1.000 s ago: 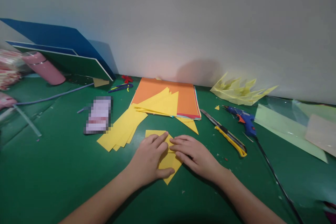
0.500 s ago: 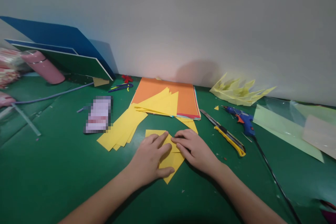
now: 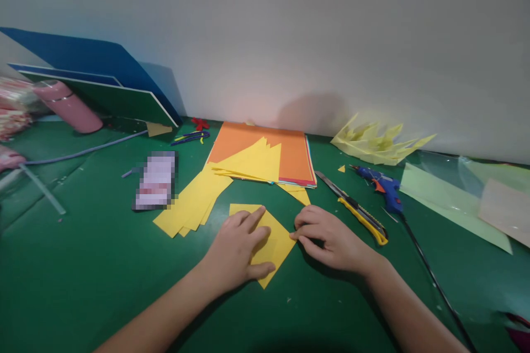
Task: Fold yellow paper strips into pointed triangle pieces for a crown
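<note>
A yellow sheet of paper point(image 3: 278, 251) lies on the green table in front of me. My left hand point(image 3: 238, 245) rests flat across its left part, fingers spread, covering some of it. At the sheet's right corner, my right hand point(image 3: 321, 236) has its thumb and fingertips pinched together on the paper's tip. Beyond my hands, several yellow strips point(image 3: 192, 201) lie fanned to the left. Folded yellow triangles point(image 3: 256, 162) sit on a stack of coloured paper with an orange sheet point(image 3: 292, 149) on top.
To the right are a yellow utility knife point(image 3: 360, 218) with its blade out, a blue glue gun point(image 3: 387, 190) with a black cord, and a spiky pale-yellow paper piece point(image 3: 372, 146). On the left are a phone point(image 3: 155, 181), a pink bottle point(image 3: 70, 107) and leaning boards point(image 3: 103, 99).
My right hand has moved right, from the sheet's middle to its right corner. The folded-over flap there now lies opened out flat. My left hand has stayed in place.
</note>
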Motion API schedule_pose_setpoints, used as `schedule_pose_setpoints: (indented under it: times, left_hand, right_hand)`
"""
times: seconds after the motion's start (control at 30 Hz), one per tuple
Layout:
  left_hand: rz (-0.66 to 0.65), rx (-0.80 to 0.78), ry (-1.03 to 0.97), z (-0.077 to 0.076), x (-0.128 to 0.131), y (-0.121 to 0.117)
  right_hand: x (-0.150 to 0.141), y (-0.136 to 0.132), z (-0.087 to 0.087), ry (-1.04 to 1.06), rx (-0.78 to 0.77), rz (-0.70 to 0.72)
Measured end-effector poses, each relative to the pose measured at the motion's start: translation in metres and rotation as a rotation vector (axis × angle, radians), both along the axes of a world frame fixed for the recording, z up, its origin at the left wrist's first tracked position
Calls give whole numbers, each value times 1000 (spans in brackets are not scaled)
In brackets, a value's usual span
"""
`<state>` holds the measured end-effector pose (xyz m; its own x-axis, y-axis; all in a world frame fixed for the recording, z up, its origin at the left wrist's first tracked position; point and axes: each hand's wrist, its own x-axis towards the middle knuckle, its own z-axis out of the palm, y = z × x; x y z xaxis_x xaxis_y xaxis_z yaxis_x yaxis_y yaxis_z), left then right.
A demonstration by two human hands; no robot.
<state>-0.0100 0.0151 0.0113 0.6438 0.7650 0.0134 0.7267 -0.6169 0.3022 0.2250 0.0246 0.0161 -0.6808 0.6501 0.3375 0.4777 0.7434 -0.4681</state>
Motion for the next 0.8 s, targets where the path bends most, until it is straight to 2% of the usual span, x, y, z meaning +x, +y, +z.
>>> schedule_pose_setpoints:
  times: [0.17,0.3,0.4,0.6,0.8]
  left_hand:
    - [-4,-1,18,0,0,0]
    - [10,-13,8,1,1,0]
    - [10,-25,5,3,2,0]
    - [24,-12,-2,0,2,-2]
    - [25,14,-11,-3,1,-2]
  right_hand:
    - [-2,0,-1,-25,49,3]
    - [-1,-1,-3,46,130,-19]
    - [-2,-2,-7,46,114,-32]
    - [-14,-3,-12,-130,39,-95]
    - [-32,5,-13,-346,55,-165]
